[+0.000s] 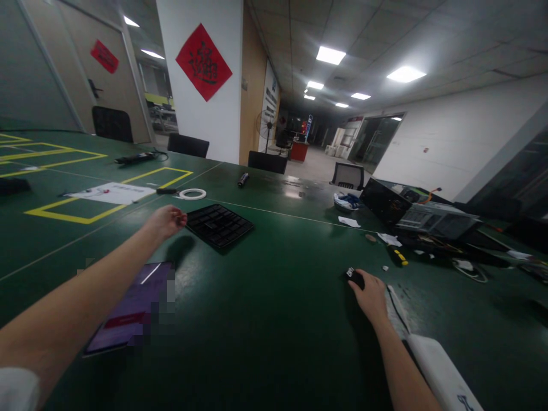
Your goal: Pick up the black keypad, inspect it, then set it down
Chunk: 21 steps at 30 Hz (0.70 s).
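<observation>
- Left hand (166,221) curled narrow at the black tray's (220,226) corner, perhaps to steady it; can't tell if it's gripping;
- right hand (371,294) pinching a black block (355,278) near the tabletop (265,319), seemingly for control.

Black gridded tray (220,225) beside the left hand (168,221) on a green table (274,319).

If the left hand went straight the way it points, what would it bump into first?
Probably the black tray. Its corner looks right by the left hand, but I can't tell if they already touch.
</observation>
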Available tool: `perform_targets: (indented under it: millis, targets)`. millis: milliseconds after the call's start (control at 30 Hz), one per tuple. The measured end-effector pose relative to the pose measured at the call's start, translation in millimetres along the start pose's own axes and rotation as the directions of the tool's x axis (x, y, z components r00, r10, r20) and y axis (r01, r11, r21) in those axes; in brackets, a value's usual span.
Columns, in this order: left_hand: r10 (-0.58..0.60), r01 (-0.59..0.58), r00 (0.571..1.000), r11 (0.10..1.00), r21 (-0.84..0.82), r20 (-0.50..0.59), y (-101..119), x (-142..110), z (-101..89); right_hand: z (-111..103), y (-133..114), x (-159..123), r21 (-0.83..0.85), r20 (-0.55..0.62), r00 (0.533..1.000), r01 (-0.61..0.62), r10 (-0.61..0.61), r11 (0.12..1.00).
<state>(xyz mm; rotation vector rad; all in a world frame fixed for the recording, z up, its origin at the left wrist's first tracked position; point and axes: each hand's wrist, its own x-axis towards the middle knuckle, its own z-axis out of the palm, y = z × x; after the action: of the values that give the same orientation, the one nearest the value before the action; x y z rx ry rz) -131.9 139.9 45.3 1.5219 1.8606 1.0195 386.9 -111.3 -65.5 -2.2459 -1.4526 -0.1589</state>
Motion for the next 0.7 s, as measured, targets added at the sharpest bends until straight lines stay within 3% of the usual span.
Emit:
perform_targets:
  millis: [100, 200, 400, 533, 700]
  targets:
    - [0.027, -0.051, 0.987, 0.987, 0.154, 0.155, 10, -1, 24.7, 0, -1, 0, -0.005, -0.005, 1.0, 0.013, -0.013, 1.0]
    - [0.035, -0.116, 0.969, 0.94, 0.322, 0.245, 17, 0, 42.2, -1, -4, -1, 0.003, 0.0, 1.0, 0.008, -0.008, 1.0]
    - [0.052, -0.274, 0.936, 0.725, 0.632, 0.347, 30, -4, 57.3, -7, -6, 1, 0.04, 0.033, 0.999, -0.042, 0.041, 0.998]
    - [0.06, -0.276, 0.941, 0.709, 0.649, 0.334, 44, -32, 81.1, -8, -24, 3, 0.136, 0.108, 0.993, -0.07, 0.056, 0.988]
    - [0.096, -0.318, 0.922, 0.743, 0.588, 0.376, 67, -69, 110.1, -4, -73, -6, 0.314, 0.171, 0.985, -0.025, -0.03, 0.949]
